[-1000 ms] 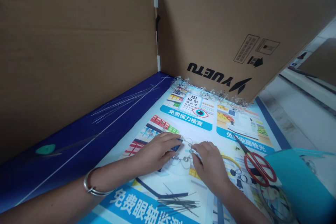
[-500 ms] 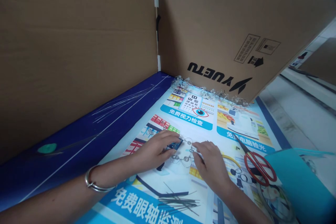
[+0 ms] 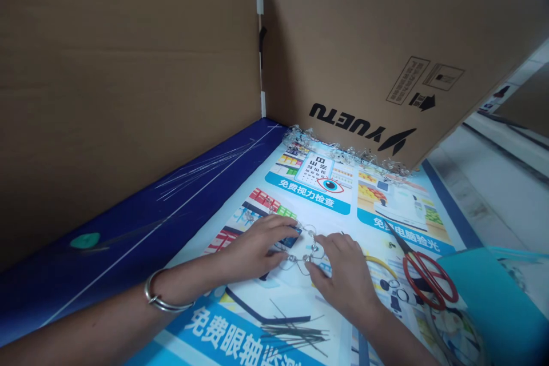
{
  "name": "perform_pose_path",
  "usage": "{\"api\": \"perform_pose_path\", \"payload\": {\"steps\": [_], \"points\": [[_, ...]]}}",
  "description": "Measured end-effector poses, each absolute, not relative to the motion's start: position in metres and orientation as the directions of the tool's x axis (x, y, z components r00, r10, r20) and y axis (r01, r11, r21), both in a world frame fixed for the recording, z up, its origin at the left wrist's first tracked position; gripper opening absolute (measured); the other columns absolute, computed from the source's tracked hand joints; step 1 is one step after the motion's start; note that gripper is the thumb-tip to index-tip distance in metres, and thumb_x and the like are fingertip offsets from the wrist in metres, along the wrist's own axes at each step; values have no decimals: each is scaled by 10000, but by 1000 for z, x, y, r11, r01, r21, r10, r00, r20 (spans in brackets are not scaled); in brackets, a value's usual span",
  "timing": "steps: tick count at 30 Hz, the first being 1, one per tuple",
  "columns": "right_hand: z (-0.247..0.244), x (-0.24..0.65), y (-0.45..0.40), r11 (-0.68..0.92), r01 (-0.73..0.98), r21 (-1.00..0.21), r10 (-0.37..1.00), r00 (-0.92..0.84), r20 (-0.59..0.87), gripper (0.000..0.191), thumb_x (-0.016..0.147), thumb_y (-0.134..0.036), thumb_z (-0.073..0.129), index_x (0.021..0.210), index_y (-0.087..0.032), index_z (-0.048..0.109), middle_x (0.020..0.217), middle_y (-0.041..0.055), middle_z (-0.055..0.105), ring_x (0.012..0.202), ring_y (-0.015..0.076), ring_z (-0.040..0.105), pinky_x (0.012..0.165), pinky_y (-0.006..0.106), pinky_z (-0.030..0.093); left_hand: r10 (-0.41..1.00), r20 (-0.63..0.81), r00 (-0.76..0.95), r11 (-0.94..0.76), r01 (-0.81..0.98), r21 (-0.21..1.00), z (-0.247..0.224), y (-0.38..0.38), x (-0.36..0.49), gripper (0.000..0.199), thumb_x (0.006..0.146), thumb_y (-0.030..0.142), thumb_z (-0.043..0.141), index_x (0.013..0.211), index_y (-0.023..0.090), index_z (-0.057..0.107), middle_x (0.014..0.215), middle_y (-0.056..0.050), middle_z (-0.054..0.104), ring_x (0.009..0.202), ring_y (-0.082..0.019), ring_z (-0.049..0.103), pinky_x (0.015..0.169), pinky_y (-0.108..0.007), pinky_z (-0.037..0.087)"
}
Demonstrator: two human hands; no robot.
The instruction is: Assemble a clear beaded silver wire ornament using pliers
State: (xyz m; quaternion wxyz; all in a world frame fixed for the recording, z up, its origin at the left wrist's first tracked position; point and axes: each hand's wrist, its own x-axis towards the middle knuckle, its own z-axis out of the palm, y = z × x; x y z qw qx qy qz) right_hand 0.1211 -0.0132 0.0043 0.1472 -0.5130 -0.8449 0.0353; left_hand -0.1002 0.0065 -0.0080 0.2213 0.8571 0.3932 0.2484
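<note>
Okay, both your hands are at the wire ring, a chain of thin clear loops and small bead-like knots (image 3: 314, 247), lying on the printed tabletop (image 3: 334, 220) between them. Your left hand (image 3: 261, 246) is at its left side, palm down, fingers curved, thumb and index apart; can't tell whether wire is pinched there. Your right hand (image 3: 341, 266) is at its right side, index near the upper knots, thumb by the lower ones, a gap between; firm grip or light touch, can't tell either. Silver bangle (image 3: 167, 306) on your left wrist. Nearer you, loose dark strands (image 3: 295, 333) lie in a pile. Right of your right hand: red-handled scissors (image 3: 429, 279), blades pointing away, then a teal sheet (image 3: 493, 297). Far side, a row of tangled wire pieces (image 3: 343, 154) runs along the foot of the right cardboard panel (image 3: 343, 40). On your left, pale strands (image 3: 206, 168) and a green oval piece (image 3: 85, 240) lie on the blue strip, by the left cardboard panel (image 3: 128, 68).
</note>
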Motion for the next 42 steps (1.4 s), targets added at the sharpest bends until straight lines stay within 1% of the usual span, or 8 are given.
{"api": "perform_pose_path", "payload": {"steps": [8,11,15,18,21,28,35,42], "points": [[3,124,-14,489,830,-269,865,-422,273,366,781,-334,548,1116,-186,538,995,89,562,947,259,471,838,419,376,795,289,533,-590,573,569,-6,4,-101,415,766,219,584,1173,230,504,1333,-74,393,1249,-239,302,1049,-435,243],[3,125,-13,534,787,-309,837,-442,321,392,789,-304,539,1160,-188,496,1067,92,547,981,251,462,864,420,379,767,327,553,-631,554,544,-2,4,-100,444,818,269,533,1249,239,427,1369,-74,361,1272,-235,278,1064,-449,201],[4,124,-12,565,757,-328,823,-484,298,456,788,-270,533,1225,-183,435,1147,91,525,1060,250,427,923,426,352,734,238,636,-656,571,494,2,4,-96,531,854,369,481,1340,258,300,1423,-60,295,1312,-242,215,1057,-454,210],[4,122,-13,539,781,-316,842,-489,228,539,786,-270,532,1292,-181,367,1194,97,510,1131,270,385,938,450,337,728,155,668,-654,609,449,0,5,-94,598,856,435,456,1376,249,228,1442,-69,254,1332,-257,164,1047,-476,207],[3,121,-14,522,798,-302,853,-484,196,581,789,-282,526,1326,-184,328,1196,105,515,1162,274,369,944,458,329,731,149,666,-659,631,409,-5,6,-94,626,850,462,452,1382,228,220,1439,-96,255,1330,-268,173,1046,-477,193],[4,119,-15,472,828,-303,881,-448,150,591,770,-288,547,1320,-193,352,1172,103,517,1125,260,399,963,454,308,740,117,662,-662,688,296,-5,4,-93,658,857,493,412,1392,185,185,1421,-127,286,1320,-259,210,1041,-434,191],[8,116,-18,475,852,-220,878,-441,187,612,768,-322,551,1326,-172,352,1110,109,555,1056,271,434,981,479,264,762,116,637,-647,739,188,-2,0,-91,704,864,549,329,1396,128,146,1406,-156,305,1317,-280,202,1034,-439,168],[9,115,-16,471,863,-182,877,-437,199,594,774,-341,544,1313,-157,375,1060,112,585,1002,273,466,966,477,277,771,144,621,-637,749,182,0,-1,-92,705,854,567,332,1390,134,179,1390,-150,339,1307,-281,227,1031,-429,178]]}}
